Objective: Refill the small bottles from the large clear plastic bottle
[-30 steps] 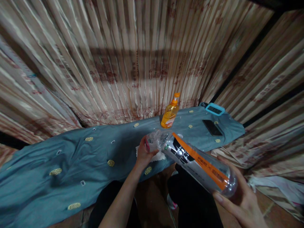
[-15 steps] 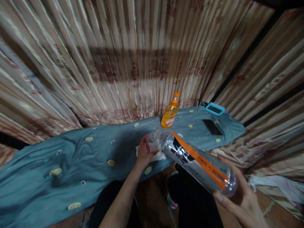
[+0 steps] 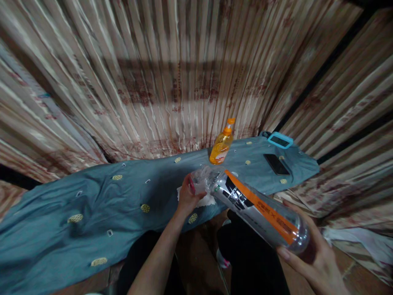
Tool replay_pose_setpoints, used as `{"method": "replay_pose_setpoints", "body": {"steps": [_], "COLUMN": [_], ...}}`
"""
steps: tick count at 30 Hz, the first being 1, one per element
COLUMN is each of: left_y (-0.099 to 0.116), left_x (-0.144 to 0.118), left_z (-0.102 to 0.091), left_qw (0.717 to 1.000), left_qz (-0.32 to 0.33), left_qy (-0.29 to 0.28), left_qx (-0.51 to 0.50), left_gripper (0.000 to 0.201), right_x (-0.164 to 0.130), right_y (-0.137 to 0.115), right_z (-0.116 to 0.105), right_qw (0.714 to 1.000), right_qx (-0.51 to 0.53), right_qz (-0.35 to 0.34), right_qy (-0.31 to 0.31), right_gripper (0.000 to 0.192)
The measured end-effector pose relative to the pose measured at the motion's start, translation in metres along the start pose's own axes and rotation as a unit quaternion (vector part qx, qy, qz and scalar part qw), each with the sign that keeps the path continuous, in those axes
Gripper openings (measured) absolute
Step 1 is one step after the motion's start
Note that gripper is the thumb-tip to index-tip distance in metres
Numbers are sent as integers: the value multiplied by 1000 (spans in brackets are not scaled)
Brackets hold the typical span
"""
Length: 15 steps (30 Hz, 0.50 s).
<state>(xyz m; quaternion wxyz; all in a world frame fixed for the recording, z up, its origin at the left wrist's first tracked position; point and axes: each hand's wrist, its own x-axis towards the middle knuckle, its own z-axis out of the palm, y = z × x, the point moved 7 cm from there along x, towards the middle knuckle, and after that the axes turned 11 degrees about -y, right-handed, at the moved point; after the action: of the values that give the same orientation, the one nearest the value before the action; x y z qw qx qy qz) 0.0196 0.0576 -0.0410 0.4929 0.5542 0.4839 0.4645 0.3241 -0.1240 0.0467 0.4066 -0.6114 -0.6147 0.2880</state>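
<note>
My right hand grips the base of a large clear plastic bottle with a grey and orange label. The bottle is tilted, its neck pointing left and up toward my left hand. That hand is closed around a small clear container with a pink part near my fingers; its exact kind is hard to make out. The bottle's mouth meets or overlaps the container's opening. Beneath them lies a white tissue. Just behind stands a pump bottle of orange-yellow liquid, upright.
The narrow surface is covered by a blue-green patterned cloth. A black phone and a blue-framed digital clock are on its right end. A pleated curtain hangs close behind, with dark poles at right.
The whole view has shifted slightly. Both hands keep their hold, and the bottle stays tilted against the small container with little visible change.
</note>
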Motion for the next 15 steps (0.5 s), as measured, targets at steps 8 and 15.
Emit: {"method": "replay_pose_setpoints", "body": {"steps": [8,15], "left_y": [5,6], "left_x": [-2,-1], "left_z": [0,-1], "left_qw": [1000,1000], "left_qz": [-10,-8], "left_qy": [6,6], "left_qx": [-7,-20], "left_gripper": [84,84], "right_x": [-2,-1], "right_y": [-10,-32], "right_z": [5,9], "right_qw": [999,998], "right_qx": [21,12], "right_qz": [29,40], "right_qy": [23,48], "right_gripper": [84,82]}}
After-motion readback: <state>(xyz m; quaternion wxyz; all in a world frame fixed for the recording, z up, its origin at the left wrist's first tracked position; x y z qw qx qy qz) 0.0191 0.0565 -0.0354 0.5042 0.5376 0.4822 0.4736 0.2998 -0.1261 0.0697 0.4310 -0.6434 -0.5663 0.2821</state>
